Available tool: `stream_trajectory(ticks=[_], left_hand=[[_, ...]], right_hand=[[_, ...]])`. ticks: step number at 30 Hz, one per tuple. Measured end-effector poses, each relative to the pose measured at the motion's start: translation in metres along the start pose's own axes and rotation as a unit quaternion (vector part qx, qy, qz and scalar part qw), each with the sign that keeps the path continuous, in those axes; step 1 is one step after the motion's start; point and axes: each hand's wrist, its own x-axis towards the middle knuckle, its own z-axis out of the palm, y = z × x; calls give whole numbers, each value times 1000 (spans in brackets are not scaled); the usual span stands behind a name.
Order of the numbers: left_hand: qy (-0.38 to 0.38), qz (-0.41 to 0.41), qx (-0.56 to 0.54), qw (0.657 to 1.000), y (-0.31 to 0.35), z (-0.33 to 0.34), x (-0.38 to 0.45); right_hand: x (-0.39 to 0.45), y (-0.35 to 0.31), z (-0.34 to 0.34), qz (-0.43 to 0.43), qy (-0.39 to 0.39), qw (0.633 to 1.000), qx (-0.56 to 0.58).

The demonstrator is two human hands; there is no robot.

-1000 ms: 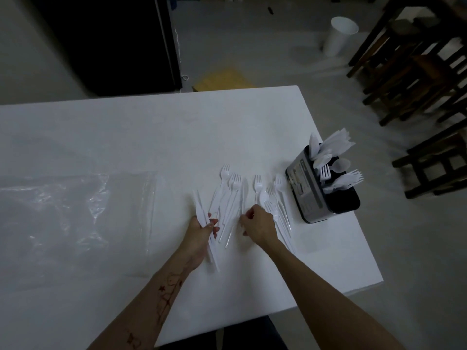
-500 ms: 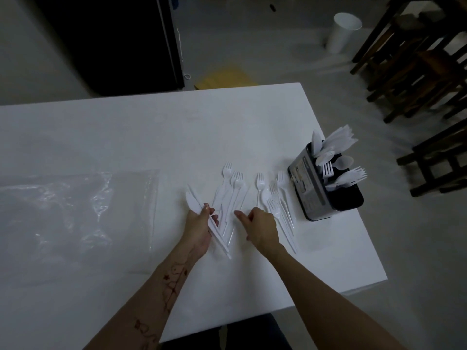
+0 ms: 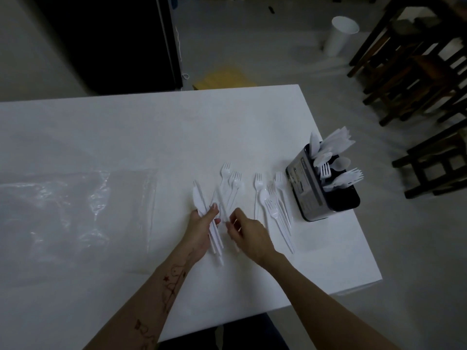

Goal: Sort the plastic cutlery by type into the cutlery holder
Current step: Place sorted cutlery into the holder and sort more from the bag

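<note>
Left hand (image 3: pixel 202 224) is gripping a bundle of white plastic knives (image 3: pixel 202 210), blades pointing away, fingers curled round them. Right hand (image 3: pixel 249 233) is hovering just beside it with fingers loosely curled, holding nothing visible. White plastic forks (image 3: pixel 274 205) are lying loose on the white tabletop (image 3: pixel 126 137). Black rectangular cutlery holder (image 3: pixel 318 195) is standing near the tabletop's right edge, already holding cutlery.

White cutlery (image 3: pixel 271 198), seemingly black holder (image 3: pixel 336 200)
</note>
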Motion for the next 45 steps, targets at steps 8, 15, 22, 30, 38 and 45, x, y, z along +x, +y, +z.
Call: stream_trajectory(ticks=[8, 15, 22, 30, 38, 45], left_hand=[[80, 35, 27, 996, -2, -4, 2], [75, 46, 23, 996, -4, -22, -2], [65, 43, 3, 997, -6, -18, -1], [47, 38, 0, 998, -2, -10, 1], [17, 7, -55, 998, 5, -1, 0], [33, 12, -69, 997, 9, -19, -1]], right_hand=[[15, -4, 10, 116, 55, 991, -31], [27, 4, 10, 265, -7, 964, 14], [24, 8, 5, 283, -1, 959, -11], [19, 9, -8, 280, 48, 955, 87], [3, -16, -10, -66, -85, 994, -1], [18, -15, 4, -10, 39, 999, -20]])
